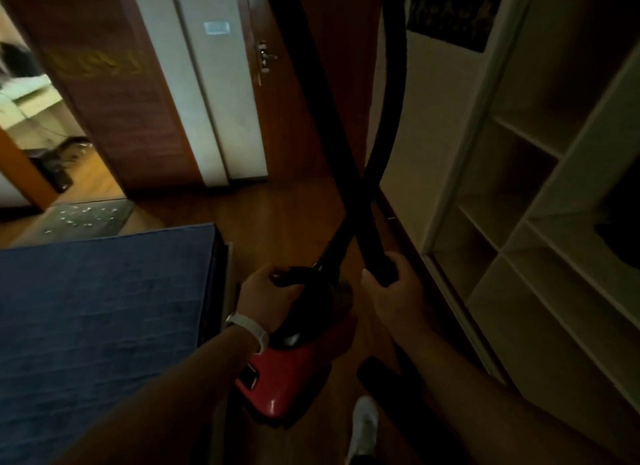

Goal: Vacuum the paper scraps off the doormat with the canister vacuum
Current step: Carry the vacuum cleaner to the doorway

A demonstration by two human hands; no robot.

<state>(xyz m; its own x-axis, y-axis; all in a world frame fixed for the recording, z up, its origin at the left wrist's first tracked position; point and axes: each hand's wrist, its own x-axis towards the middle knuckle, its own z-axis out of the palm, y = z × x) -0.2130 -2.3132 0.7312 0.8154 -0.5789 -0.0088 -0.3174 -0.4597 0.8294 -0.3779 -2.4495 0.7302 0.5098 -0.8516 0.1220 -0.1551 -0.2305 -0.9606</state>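
A red and black canister vacuum (284,378) hangs low in the middle of the view. My left hand (266,291) is shut on its black carry handle. My right hand (391,284) grips the black wand (322,101), which rises up and to the left. The black hose (391,118) curves up and crosses the wand. The grey doormat (86,218) lies far off at the left, by the doorway, with several white paper scraps (79,215) scattered on it.
A bed with a blue cover (97,308) fills the left foreground. An open white shelf unit (536,222) lines the right side. Brown wooden doors (114,94) stand ahead. The wooden floor (277,222) runs between bed and shelves. My white shoe (363,426) is below.
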